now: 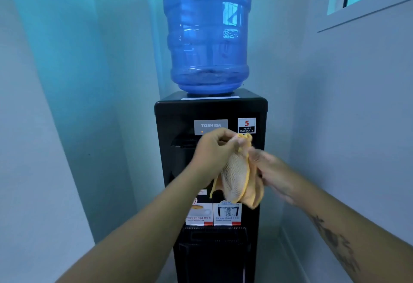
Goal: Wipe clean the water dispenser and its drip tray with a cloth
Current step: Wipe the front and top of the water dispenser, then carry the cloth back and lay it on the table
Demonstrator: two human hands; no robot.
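Note:
A black water dispenser [178, 117] stands in a narrow corner with a big blue bottle [206, 32] upside down on its top. In front of its tap recess hangs a yellow cloth [237, 177] with a net side. My left hand [212, 152] pinches the cloth's upper corner by the grey brand panel. My right hand [271, 171], blurred, grips the cloth's right edge lower down. The hands and cloth hide the taps. The drip tray [214, 230] shows as a dark slotted ledge below the stickers.
Pale blue walls close in on both sides of the dispenser. A window frame [366, 12] juts from the right wall at the upper right. Hot and cool stickers [213, 214] sit on the dispenser front, a warranty sticker [247, 125] near its top right.

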